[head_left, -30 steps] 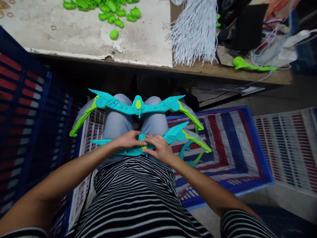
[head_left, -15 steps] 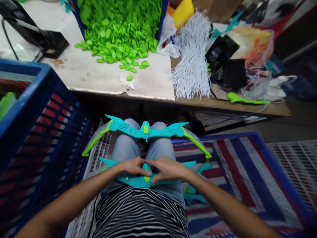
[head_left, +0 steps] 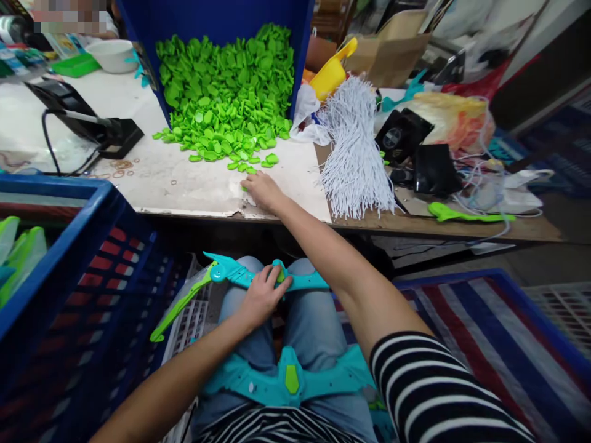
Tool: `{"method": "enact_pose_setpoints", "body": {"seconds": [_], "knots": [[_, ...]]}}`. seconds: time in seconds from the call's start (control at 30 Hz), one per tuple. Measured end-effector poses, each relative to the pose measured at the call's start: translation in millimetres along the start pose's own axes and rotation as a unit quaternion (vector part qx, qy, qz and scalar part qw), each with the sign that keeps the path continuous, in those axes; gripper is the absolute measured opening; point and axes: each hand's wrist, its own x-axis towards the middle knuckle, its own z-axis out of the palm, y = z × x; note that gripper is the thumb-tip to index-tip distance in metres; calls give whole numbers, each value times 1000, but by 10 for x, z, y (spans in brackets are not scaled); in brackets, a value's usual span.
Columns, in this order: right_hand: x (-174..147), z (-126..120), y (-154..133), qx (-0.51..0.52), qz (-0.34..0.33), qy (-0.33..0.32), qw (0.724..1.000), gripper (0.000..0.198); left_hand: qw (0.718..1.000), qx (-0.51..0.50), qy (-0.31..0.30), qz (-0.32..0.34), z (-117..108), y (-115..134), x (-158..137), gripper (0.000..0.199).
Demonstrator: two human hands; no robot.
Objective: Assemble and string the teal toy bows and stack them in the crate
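Two turquoise bow-shaped toys lie across the person's legs, one behind the other. The near bow (head_left: 268, 384) rests on the upper thighs against the striped shirt (head_left: 277, 424); it is glossy, with a raised, pointed centre block bearing an elongated, faceted lime-green inset (head_left: 292, 379). Its arms spread to both sides in angular, ridged shapes, a small pale dot showing on the left one, while the forearms and the sleeve (head_left: 429, 381) cover its outer ends. The far bow (head_left: 303, 281) lies across the knees of the blue jeans (head_left: 316, 323). Its left side runs through a sharp turquoise fin and a round joint into a slim, curved green limb (head_left: 184, 303) edged by a translucent sheet; the right arm hides its other end. The left hand (head_left: 265, 294) is on the middle of this far bow, thumb and fingers spread about its centre block; I cannot tell whether they clasp it or only rest there. The right hand (head_left: 262, 189) reaches to the pale tabletop (head_left: 207, 198), fingertips at a small green piece (head_left: 244, 187) mostly hidden beneath them, so whether it is pinched cannot be told. Just beyond, similar glossy green pieces (head_left: 231, 92) spill from a blue bin (head_left: 217, 18).
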Motion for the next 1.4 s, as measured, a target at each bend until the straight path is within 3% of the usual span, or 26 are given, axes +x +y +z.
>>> {"method": "enact_pose_setpoints", "body": {"seconds": [0.13, 0.23, 0.3, 0.37, 0.43, 0.5, 0.7, 0.87, 1.03, 1.13, 1.23, 1.33, 1.4], "knots": [[-345, 2, 102, -37, 109, 39, 993, 30, 987, -102, -118, -41, -377, -188, 251, 33], [-616, -20, 251, -15, 160, 34, 986, 28, 939, -232, -244, -67, -561, -375, 479, 30], [-732, -34, 367, 10, 136, 38, 990, 28, 899, -304, -308, -61, -546, -466, 601, 36], [-794, -35, 479, 37, 66, 37, 996, 27, 874, -342, -339, -69, -459, -506, 680, 44], [-814, -12, 572, 57, -3, 22, 998, 25, 864, -357, -345, -86, -362, -504, 718, 49], [-808, 31, 628, 69, -28, 20, 997, 26, 858, -370, -342, -98, -300, -483, 726, 52], [-920, 113, 523, 104, 16, 99, 990, 28, 846, -400, -334, -112, -291, -465, 708, 54], [-1707, 155, 102, 198, -21, 153, 968, 32, 859, -383, -319, -117, -273, -500, 680, 51], [-2582, 551, -346, 196, -72, 161, 965, 30, 859, -372, -325, -133, -206, -509, 657, 52], [-2725, 764, -462, 186, -47, 174, 966, 28, 866, -357, -323, -133, -180, -494, 655, 53], [-2688, 826, -496, 211, 10, 167, 963, 24, 868, -352, -326, -126, -206, -483, 646, 52], [-2628, 784, -515, 263, 104, 123, 951, 26, 859, -368, -344, -87, -273, -476, 630, 50], [-2587, 737, -525, 301, 165, 77, 936, 38, 860, -362, -354, -70, -309, -469, 623, 51]]}}
